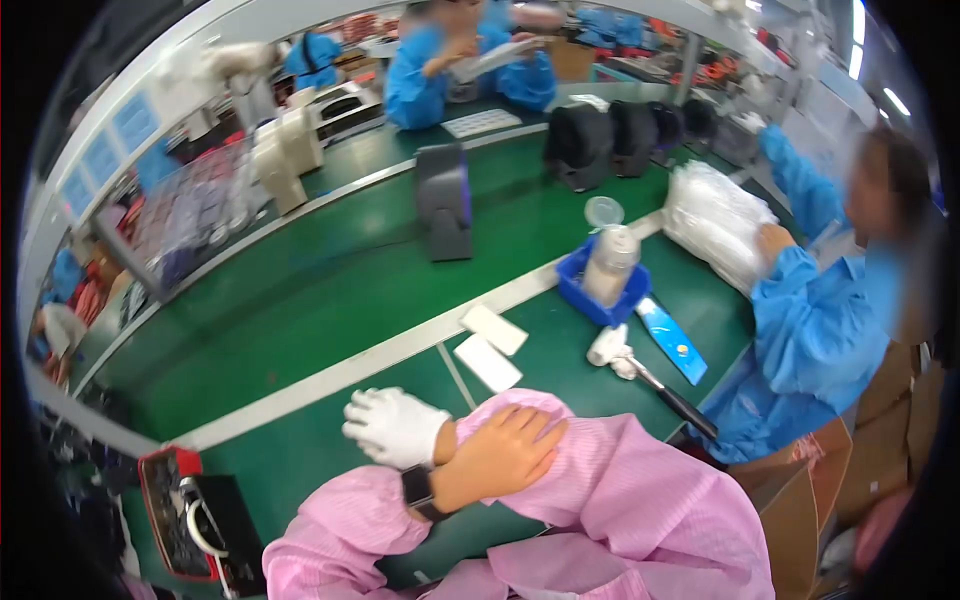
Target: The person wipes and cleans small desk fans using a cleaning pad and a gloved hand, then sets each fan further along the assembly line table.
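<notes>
My arms, in pink striped sleeves, cross in front of me. My left hand (pixel 508 455) is bare, with a dark watch (pixel 424 492) at the wrist, and lies with fingers stretched flat over my right sleeve (pixel 610 470). Out to the left, past it, my right hand (pixel 394 428) wears a white glove (pixel 385 415). Its fingers are apart and slightly bent, low over the green bench, and nothing shows in them. Two white rectangular pieces (pixel 487 362) lie just beyond my hands.
A blue bin (pixel 572 284) holds a white bottle, with a hammer (pixel 665 388) near it. A red-edged box (pixel 170 462) stands left. Dark housings (pixel 445 200) stand on the green conveyor. A co-worker in blue (pixel 820 330) holds white bagged goods (pixel 715 220) at right.
</notes>
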